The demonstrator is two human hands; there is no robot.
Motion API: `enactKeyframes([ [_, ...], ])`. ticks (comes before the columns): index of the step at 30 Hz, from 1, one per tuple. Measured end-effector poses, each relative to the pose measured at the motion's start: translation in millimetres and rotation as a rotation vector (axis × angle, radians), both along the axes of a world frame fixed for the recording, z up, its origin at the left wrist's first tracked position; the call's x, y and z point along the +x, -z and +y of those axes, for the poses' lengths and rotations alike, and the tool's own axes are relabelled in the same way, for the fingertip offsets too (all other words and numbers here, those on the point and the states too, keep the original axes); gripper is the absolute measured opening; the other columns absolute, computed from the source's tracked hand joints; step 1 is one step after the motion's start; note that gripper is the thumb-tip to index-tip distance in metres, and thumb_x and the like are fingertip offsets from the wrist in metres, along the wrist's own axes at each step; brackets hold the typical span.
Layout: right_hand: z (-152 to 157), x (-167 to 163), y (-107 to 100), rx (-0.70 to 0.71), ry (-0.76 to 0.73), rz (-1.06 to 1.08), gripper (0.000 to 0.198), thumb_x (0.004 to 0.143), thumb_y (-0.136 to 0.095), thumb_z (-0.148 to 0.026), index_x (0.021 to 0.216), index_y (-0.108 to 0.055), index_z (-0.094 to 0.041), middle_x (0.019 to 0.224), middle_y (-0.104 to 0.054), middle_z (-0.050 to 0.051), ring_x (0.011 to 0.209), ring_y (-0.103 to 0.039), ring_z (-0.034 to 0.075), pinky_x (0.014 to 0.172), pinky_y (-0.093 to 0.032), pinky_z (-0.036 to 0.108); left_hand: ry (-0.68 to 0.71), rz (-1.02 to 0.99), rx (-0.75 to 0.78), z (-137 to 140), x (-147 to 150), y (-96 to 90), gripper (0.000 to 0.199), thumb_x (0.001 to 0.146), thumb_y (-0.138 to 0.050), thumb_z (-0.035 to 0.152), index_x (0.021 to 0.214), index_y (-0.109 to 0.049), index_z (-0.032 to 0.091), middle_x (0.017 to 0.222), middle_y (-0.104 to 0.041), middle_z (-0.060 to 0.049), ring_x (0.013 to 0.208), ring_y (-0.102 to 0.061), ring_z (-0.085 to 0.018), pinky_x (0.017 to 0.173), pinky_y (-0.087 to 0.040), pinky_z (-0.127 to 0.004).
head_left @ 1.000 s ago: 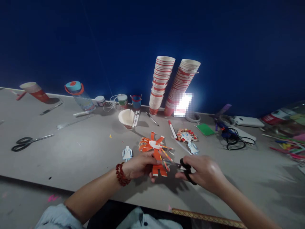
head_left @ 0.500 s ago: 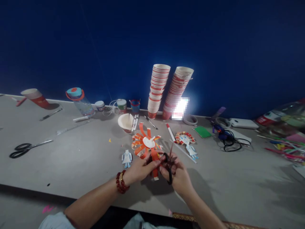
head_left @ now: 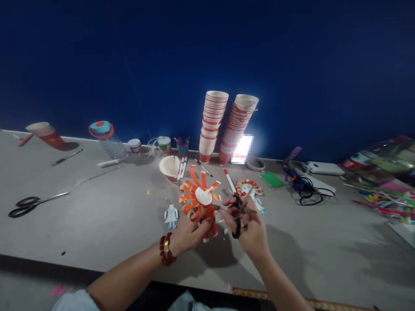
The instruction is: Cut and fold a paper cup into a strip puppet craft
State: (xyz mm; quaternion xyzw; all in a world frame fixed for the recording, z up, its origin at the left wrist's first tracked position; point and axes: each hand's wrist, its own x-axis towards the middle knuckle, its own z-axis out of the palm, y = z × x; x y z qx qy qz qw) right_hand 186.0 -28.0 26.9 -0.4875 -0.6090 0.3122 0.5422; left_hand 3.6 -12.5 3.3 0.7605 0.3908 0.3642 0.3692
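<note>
My left hand (head_left: 191, 231) is closed on the lower strips of a cut paper cup (head_left: 203, 195), whose orange strips fan out around a white round base. Some of those strips curl. In my right hand (head_left: 251, 226) is a pair of black-handled scissors (head_left: 237, 226), held a little to the right of the cup, with the blades pointing up and away. Left of the cup lies a white and blue paper dress figure (head_left: 171, 216). Partly behind my right hand lies a paper doll (head_left: 249, 188) with a fringed red and cream head.
Two tall stacks of paper cups (head_left: 212, 125) lean at the wall. A cut cup (head_left: 169, 167), markers (head_left: 230, 180), a green card (head_left: 271, 179) and cables (head_left: 308, 190) lie around. Another pair of scissors (head_left: 39, 203) and a water bottle (head_left: 108, 140) are on the left.
My right hand with the scissors has moved right, away from the cup strips. My left hand keeps hold of the cup. Small white scraps now show between the hands.
</note>
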Motion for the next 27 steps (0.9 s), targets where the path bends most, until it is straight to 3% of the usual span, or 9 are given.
enactKeyframes([
  [3, 4, -6, -8, 0.023, -0.04, -0.069, 0.036, 0.077, -0.075, -0.028, 0.107, -0.056, -0.024, 0.101, -0.061, 0.005, 0.081, -0.06, 0.02, 0.074, -0.053, 0.035, -0.049, 0.159, 0.28, 1, 2, 7.7, 0.034, 0.088, -0.045, 0.021, 0.115, -0.064, 0.019, 0.106, -0.07, -0.011, 0.104, -0.062, -0.027, 0.096, -0.047, -0.044],
  [6, 2, -15, -11, 0.018, -0.1, -0.078, 0.048, 0.073, -0.08, -0.034, 0.113, -0.055, -0.024, 0.105, -0.061, 0.006, 0.09, -0.06, 0.023, 0.083, -0.053, 0.039, -0.125, 0.246, 0.44, 3, 7, 9.6, 0.035, 0.083, -0.048, 0.019, 0.116, -0.062, 0.018, 0.102, -0.07, -0.012, 0.1, -0.063, -0.028, 0.09, -0.049, -0.043],
  [11, -3, -21, -10, -0.01, -0.163, 0.145, 0.054, 0.076, -0.076, -0.047, 0.119, -0.051, -0.026, 0.12, -0.059, 0.01, 0.11, -0.059, 0.029, 0.097, -0.049, 0.045, -0.188, 0.338, 0.482, 5, 12, 3.8, 0.017, 0.086, -0.05, 0.022, 0.093, -0.065, 0.019, 0.088, -0.069, -0.01, 0.087, -0.063, -0.026, 0.083, -0.05, -0.041],
  [16, -6, -25, -10, -0.036, -0.079, 0.189, 0.065, 0.064, -0.087, -0.031, 0.119, -0.052, -0.029, 0.123, -0.058, 0.007, 0.111, -0.059, 0.026, 0.1, -0.048, 0.044, -0.208, 0.446, 0.476, 5, 12, -0.7, 0.015, 0.086, -0.054, 0.019, 0.097, -0.064, 0.017, 0.097, -0.068, -0.012, 0.095, -0.06, -0.028, 0.094, -0.044, -0.046],
  [18, -7, -28, -8, -0.078, -0.047, 0.313, 0.062, 0.064, -0.087, -0.027, 0.116, -0.054, -0.028, 0.119, -0.062, 0.007, 0.105, -0.063, 0.024, 0.095, -0.051, 0.04, -0.214, 0.49, 0.445, 5, 12, -3.1, 0.022, 0.084, -0.054, 0.017, 0.104, -0.062, 0.015, 0.101, -0.067, -0.013, 0.095, -0.058, -0.029, 0.095, -0.042, -0.047],
  [22, -8, -29, -4, -0.159, 0.013, 0.692, 0.041, 0.07, -0.08, -0.033, 0.105, -0.06, -0.025, 0.098, -0.069, 0.002, 0.083, -0.067, 0.018, 0.071, -0.057, 0.027, -0.164, 0.474, 0.366, 3, 10, -7.0, 0.04, 0.077, -0.056, 0.015, 0.117, -0.056, 0.012, 0.104, -0.062, -0.014, 0.097, -0.055, -0.031, 0.091, -0.044, -0.048],
  [24, -7, -25, -2, -0.186, 0.027, 0.865, 0.033, 0.067, -0.079, -0.034, 0.094, -0.063, -0.024, 0.081, -0.068, -0.002, 0.064, -0.064, 0.013, 0.053, -0.052, 0.02, -0.115, 0.353, 0.313, 3, 9, -7.8, 0.044, 0.077, -0.056, 0.02, 0.121, -0.053, 0.013, 0.108, -0.061, -0.015, 0.1, -0.054, -0.031, 0.089, -0.045, -0.047],
  [27, -3, -16, 2, -0.247, 0.026, 0.996, 0.026, 0.063, -0.081, -0.032, 0.073, -0.059, -0.022, 0.055, -0.056, -0.009, 0.04, -0.048, 0.007, 0.035, -0.039, 0.015, 0.009, 0.059, 0.175, 4, 8, -8.6, 0.047, 0.082, -0.056, 0.029, 0.127, -0.052, 0.017, 0.115, -0.061, -0.014, 0.104, -0.056, -0.029, 0.09, -0.046, -0.043],
])
